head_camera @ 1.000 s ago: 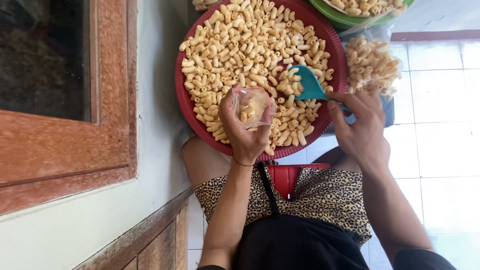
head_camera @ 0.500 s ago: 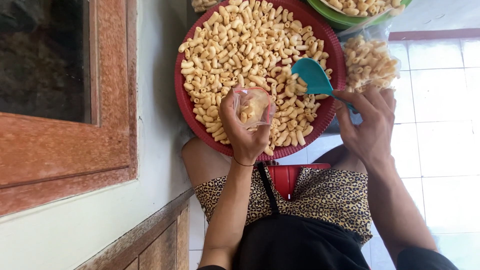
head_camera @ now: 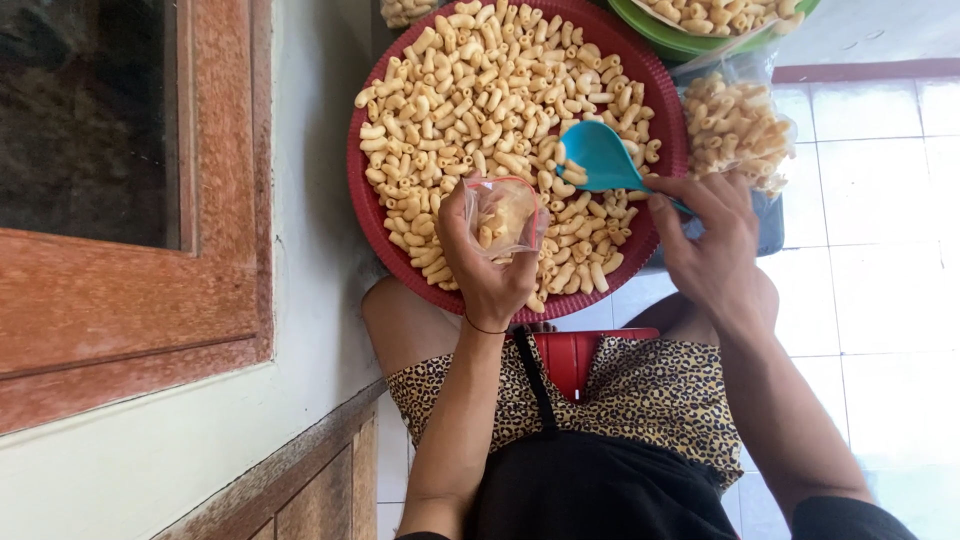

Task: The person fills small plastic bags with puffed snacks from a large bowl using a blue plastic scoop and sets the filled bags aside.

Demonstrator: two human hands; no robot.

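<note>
Left hand (head_camera: 487,265) pinching a small clear bag (head_camera: 503,215) open and upright over the red tray (head_camera: 362,205), catching spills. Right hand (head_camera: 712,245), fingers closed round the teal scoop (head_camera: 598,157), bowl dipped into the macaroni snacks (head_camera: 480,90) just beside the bag's mouth.

clear bag (head_camera: 503,215): open, part-filled, over tray | teal scoop (head_camera: 598,157): on snacks

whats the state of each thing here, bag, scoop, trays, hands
small clear bag: held open, partly filled
blue scoop: held over the snacks
red tray: heaped with macaroni snacks
green tray: holding snacks
left hand: gripping bag
right hand: gripping scoop handle
</note>
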